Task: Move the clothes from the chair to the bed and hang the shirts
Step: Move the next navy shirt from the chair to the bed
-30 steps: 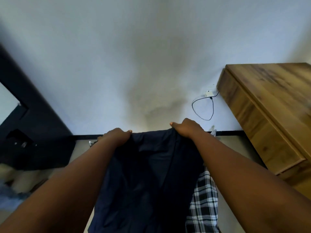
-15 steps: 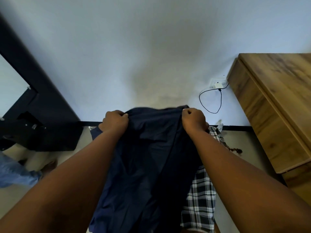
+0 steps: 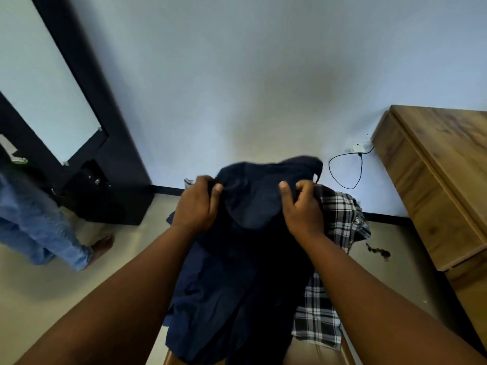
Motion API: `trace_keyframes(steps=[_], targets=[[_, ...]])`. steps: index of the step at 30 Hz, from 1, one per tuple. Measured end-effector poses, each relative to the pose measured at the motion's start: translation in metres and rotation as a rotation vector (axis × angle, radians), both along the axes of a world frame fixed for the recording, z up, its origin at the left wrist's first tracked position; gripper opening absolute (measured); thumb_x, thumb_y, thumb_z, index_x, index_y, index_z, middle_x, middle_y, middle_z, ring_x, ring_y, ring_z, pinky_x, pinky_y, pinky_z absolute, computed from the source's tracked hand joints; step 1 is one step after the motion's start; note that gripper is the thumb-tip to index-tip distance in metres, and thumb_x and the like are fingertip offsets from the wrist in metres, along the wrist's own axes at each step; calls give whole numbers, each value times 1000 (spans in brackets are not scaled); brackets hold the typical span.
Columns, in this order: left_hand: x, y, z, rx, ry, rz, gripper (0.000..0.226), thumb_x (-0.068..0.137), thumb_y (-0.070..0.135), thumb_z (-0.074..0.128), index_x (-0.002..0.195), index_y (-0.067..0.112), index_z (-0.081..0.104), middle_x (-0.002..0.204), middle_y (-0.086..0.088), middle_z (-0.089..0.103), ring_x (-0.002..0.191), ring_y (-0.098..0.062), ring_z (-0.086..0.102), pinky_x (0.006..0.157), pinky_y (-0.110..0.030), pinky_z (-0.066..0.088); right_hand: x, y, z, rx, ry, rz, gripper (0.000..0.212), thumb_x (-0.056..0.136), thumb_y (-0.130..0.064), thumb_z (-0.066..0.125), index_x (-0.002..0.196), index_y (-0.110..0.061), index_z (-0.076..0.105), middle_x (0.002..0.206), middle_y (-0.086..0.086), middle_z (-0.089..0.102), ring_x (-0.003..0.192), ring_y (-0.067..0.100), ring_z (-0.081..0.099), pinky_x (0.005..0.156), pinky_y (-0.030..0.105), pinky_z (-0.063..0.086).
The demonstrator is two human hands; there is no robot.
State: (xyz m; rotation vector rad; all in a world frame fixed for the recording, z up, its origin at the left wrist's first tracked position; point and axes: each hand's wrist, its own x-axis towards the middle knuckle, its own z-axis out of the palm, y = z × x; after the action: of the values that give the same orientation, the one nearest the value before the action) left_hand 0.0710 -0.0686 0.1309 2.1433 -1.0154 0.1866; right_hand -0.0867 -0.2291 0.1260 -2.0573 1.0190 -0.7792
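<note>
A dark navy shirt [image 3: 245,259] hangs in front of me, bunched at its top. My left hand [image 3: 196,206] grips the shirt's upper left part with curled fingers. My right hand [image 3: 301,209] grips its upper right part, thumb pressed into the cloth. Behind and to the right, a black-and-white checked shirt [image 3: 340,219] drapes over what looks like a chair, most of it hidden by the navy shirt. No bed or hanger shows in this view.
A wooden cabinet [image 3: 442,180] stands at the right against the pale wall. A plugged charger with a looped black cable [image 3: 345,169] is on the wall. A dark door frame [image 3: 105,154] stands left, and a person's jeans-clad legs [image 3: 39,227] are on the floor.
The view has tilted down and left, bringing the door and the person's legs into sight. Both hands have shifted their grip and gathered the navy shirt's top into a bunch.
</note>
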Motion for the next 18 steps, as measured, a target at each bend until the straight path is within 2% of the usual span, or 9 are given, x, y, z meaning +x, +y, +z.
trace_keyframes(steps=[2, 5, 8, 12, 14, 15, 16, 17, 18], targets=[[-6, 39, -17, 236, -167, -202, 67, 85, 63, 49, 115, 3, 54, 97, -19, 66, 84, -39, 63, 74, -43, 50, -18, 25, -14, 17, 366, 198, 58, 93, -62, 44, 127, -15, 41, 115, 15, 63, 102, 36, 61, 71, 36, 39], [-19, 99, -58, 502, -362, -415, 49, 77, 54, 60, 105, 16, 48, 88, -7, 63, 74, -29, 63, 66, -35, 45, -46, 65, -46, 95, 738, 387, 78, 83, -70, 56, 136, -17, 34, 130, 10, 56, 106, 30, 59, 74, 38, 47], [-53, 170, -83, 711, -258, -459, 28, 86, 26, 61, 106, 14, 46, 98, -6, 59, 85, -29, 59, 68, -34, 32, -72, 124, -79, 259, 926, 452, 93, 76, -61, 72, 143, -12, 29, 144, 10, 46, 119, 30, 54, 91, 41, 49], [-91, 261, -111, 968, -8, -384, 34, 89, 26, 61, 116, 13, 46, 116, -8, 56, 100, -29, 60, 76, -36, 43, -95, 209, -110, 334, 1069, 572, 86, 81, -61, 67, 144, -10, 39, 145, 11, 46, 123, 29, 51, 99, 38, 46], [-105, 307, -123, 1024, 69, -297, 36, 89, 35, 62, 119, 18, 52, 123, -4, 54, 105, -25, 60, 80, -33, 45, -103, 246, -119, 332, 1143, 650, 66, 87, -61, 60, 127, -8, 57, 126, 14, 58, 105, 27, 58, 86, 33, 48], [-110, 326, -127, 1038, 104, -246, 36, 88, 38, 61, 119, 21, 55, 125, -1, 53, 107, -23, 60, 80, -31, 45, -107, 260, -121, 331, 1170, 678, 52, 88, -59, 59, 103, -10, 64, 102, 13, 62, 86, 23, 57, 71, 30, 45], [-115, 345, -129, 1040, 129, -188, 36, 87, 40, 62, 119, 24, 58, 125, 1, 53, 108, -21, 60, 81, -30, 46, -112, 277, -123, 321, 1188, 695, 46, 90, -57, 59, 81, -12, 59, 81, 10, 55, 71, 20, 50, 60, 28, 37], [-121, 363, -128, 1028, 154, -121, 37, 85, 43, 63, 118, 27, 60, 123, 2, 54, 109, -21, 59, 81, -30, 47, -116, 291, -125, 309, 1193, 713, 46, 91, -55, 59, 75, -12, 55, 74, 8, 49, 67, 21, 46, 57, 29, 33], [-128, 380, -128, 1017, 186, -55, 39, 82, 48, 65, 117, 29, 61, 120, 4, 55, 109, -21, 60, 81, -30, 48, -120, 302, -127, 298, 1225, 725, 44, 91, -54, 59, 83, -10, 60, 80, 10, 52, 74, 23, 50, 61, 30, 35]])
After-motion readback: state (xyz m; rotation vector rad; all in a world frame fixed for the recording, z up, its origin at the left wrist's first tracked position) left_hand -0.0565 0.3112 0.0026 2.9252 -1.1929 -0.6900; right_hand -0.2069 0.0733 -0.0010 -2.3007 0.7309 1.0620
